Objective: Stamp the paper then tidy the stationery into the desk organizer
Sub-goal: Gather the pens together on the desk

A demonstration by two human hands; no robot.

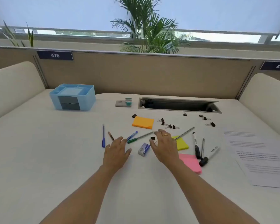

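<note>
The left hand (116,152) and right hand (164,147) hover, grip open, on the person's side of the orange pad (143,122). The stamp (128,101) stands behind that pad. The paper (257,159) lies far to its right, nearer the right hand.

Dark plate (55,55) on the partition reads 475; another plate (276,65) at right reads 476.

Stationery (143,122) lying scattered
Blue organizer (72,96) is sitting far beyond the left hand (116,152); stamp (128,101) is standing beyond both; printed paper (263,157) is lying flat well right of the right hand (165,147), eraser (143,149) between them.
</note>
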